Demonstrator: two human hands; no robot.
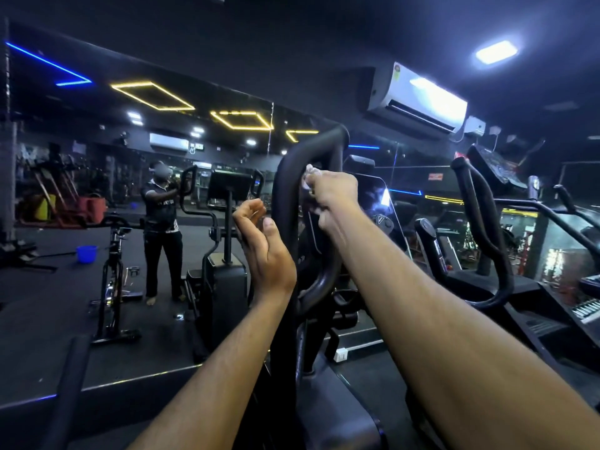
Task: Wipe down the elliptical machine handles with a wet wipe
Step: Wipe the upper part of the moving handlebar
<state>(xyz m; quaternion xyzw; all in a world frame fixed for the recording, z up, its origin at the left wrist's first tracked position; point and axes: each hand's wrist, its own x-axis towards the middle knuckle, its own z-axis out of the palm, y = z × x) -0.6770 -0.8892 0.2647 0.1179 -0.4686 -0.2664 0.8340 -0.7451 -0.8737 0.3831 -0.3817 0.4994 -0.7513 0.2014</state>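
Wet wipe (306,177) pinched in your raised right hand (331,194) against the elliptical handle (285,203); your left hand (263,245) beside it, loosely curled, empty.

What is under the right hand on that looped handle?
The right hand grips a white wet wipe against the near looped handle; only a crumpled edge shows above the fingers. The rest of the wipe and the handle beneath it are covered.
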